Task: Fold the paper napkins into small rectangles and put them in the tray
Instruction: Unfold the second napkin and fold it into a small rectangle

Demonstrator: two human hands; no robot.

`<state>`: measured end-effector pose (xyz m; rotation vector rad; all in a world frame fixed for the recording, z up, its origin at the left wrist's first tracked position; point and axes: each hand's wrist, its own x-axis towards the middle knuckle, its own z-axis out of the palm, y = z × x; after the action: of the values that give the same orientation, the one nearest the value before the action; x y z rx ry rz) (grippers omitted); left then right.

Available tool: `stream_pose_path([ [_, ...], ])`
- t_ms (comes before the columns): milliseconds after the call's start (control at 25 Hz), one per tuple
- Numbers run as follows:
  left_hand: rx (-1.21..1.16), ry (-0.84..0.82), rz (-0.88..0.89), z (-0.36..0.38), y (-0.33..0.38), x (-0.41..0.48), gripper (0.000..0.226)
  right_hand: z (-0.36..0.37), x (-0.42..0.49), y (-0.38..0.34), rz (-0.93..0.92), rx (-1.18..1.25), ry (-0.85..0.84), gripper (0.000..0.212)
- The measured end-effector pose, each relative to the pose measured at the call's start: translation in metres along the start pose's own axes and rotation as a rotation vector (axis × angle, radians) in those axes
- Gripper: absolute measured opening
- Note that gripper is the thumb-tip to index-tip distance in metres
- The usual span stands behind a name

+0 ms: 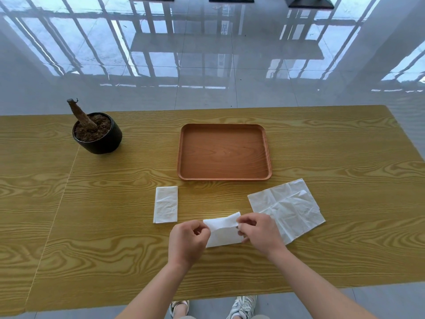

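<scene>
A white paper napkin (pixel 224 231), partly folded, lies on the wooden table between my hands. My left hand (pixel 187 241) pinches its left edge and my right hand (pixel 258 231) pinches its upper right corner, whose flap is raised. A folded napkin rectangle (pixel 166 204) rests to the left. An unfolded, creased napkin (pixel 289 208) is spread out to the right, partly under my right hand. The brown tray (pixel 224 178) sits beyond the napkins with nothing in it.
A black pot (pixel 97 135) of soil with a bare stump stands at the back left of the table (pixel 92 215). The table's near edge runs just above my shoes; shiny tiled floor lies beyond the far edge.
</scene>
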<state>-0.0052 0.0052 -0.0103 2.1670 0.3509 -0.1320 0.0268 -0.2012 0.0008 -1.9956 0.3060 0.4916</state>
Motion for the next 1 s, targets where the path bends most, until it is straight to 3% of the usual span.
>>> stream_pose_path([
  [80,-0.017,0.018,-0.016,0.003,0.000,-0.004,0.025,0.001,-0.002,0.001,0.073,0.136,0.029,0.012],
  [160,-0.063,0.027,-0.070,0.007,0.002,-0.008,0.023,0.003,-0.004,0.002,0.114,0.213,0.073,0.012],
  [280,-0.235,0.040,-0.236,0.011,0.005,-0.011,0.012,0.005,-0.007,0.003,0.133,0.232,0.115,0.013],
  [440,-0.359,0.078,-0.411,0.013,0.003,-0.015,0.016,0.006,-0.010,0.007,0.178,0.226,0.104,0.011],
  [1000,0.177,-0.015,-0.214,0.012,-0.006,-0.029,0.010,0.016,-0.022,0.020,0.188,-0.007,0.043,0.008],
])
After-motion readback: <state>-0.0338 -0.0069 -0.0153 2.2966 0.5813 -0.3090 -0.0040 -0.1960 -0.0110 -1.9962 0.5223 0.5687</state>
